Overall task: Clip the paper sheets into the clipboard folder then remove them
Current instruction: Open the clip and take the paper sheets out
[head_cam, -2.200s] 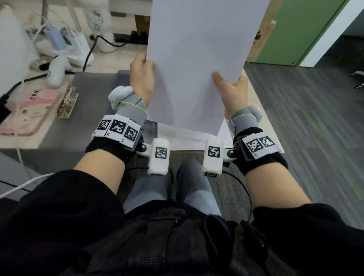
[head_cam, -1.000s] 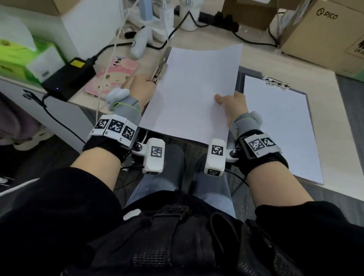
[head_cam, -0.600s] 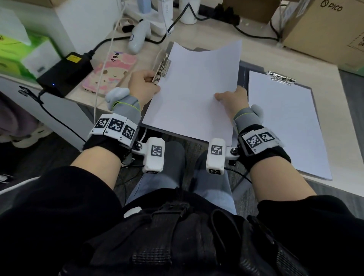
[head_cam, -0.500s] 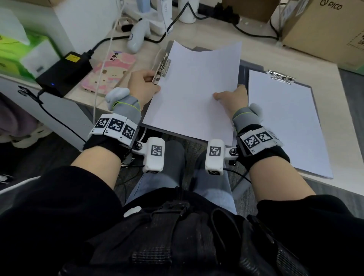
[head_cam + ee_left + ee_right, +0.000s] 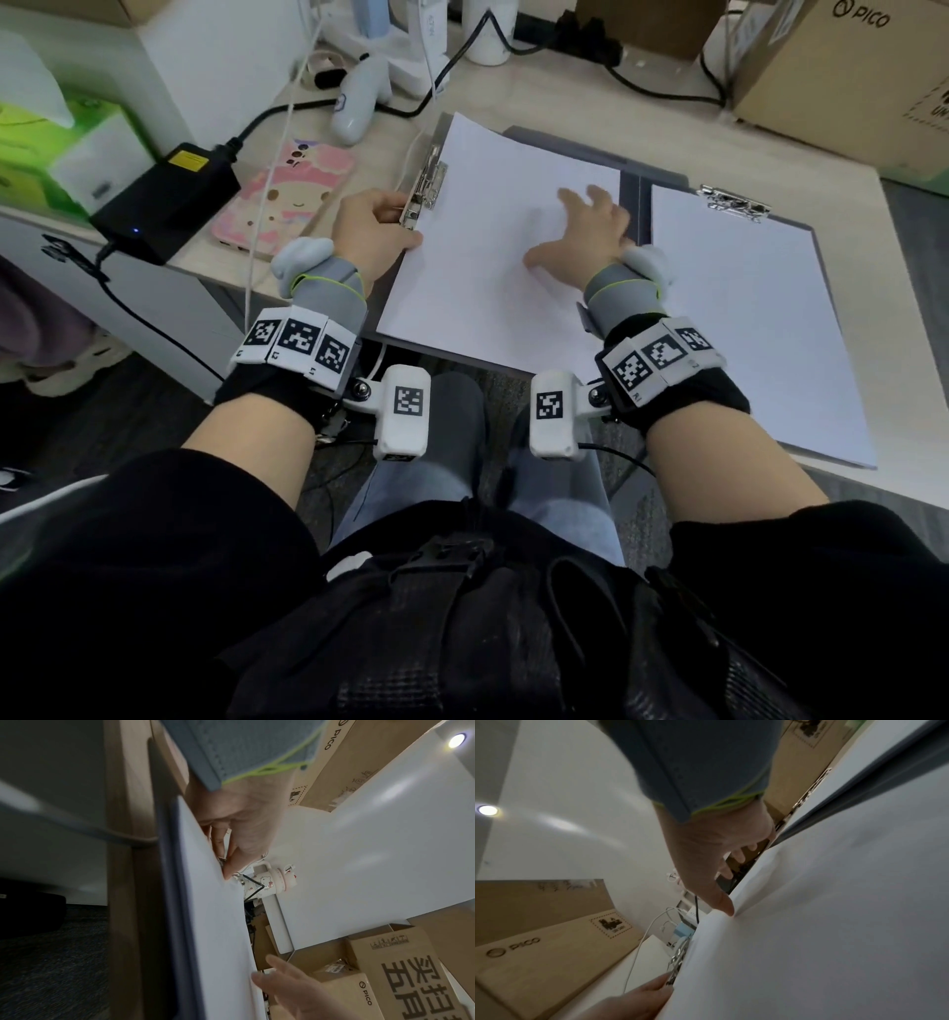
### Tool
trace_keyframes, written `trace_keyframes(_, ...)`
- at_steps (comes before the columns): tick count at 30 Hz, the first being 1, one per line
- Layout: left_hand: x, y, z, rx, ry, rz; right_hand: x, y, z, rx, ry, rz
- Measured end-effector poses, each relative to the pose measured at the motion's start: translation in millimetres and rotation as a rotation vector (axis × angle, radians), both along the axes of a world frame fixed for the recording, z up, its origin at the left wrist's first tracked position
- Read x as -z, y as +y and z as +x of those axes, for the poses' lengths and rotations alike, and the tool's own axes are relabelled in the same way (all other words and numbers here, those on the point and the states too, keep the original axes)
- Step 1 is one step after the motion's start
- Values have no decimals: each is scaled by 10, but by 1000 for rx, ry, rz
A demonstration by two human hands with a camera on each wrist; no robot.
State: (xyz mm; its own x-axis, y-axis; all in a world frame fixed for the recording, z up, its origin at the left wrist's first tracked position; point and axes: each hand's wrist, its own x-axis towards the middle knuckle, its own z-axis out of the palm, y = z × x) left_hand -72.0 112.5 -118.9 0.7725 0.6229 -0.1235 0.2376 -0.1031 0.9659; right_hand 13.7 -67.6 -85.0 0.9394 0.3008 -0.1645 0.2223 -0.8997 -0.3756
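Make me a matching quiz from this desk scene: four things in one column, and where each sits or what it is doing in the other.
Things:
1. left hand
2. right hand
3. pink phone case
4. black power adapter

Places or states:
A. lies at the desk's left edge, cable attached
B. rests spread on the paper sheets
C. pinches the metal clip
D. lies between adapter and folder

Pairs: 1-C, 2-B, 3-D, 4-A
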Motion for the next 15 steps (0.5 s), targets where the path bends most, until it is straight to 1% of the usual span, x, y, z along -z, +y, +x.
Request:
trace_keyframes(4,11,72,12,28,7,-33,-35,239,-41,-210,78,-18)
trace_keyframes(9,8,111,-1,53,-14,-66,-74,497,2,-332,119,-36)
trace_keyframes(12,13,156,2,80,-2,-49,-110,626,20,-366,164,-29)
trace_keyframes(15,21,194,18,117,14,-32,-153,715,71,-332,208,-19)
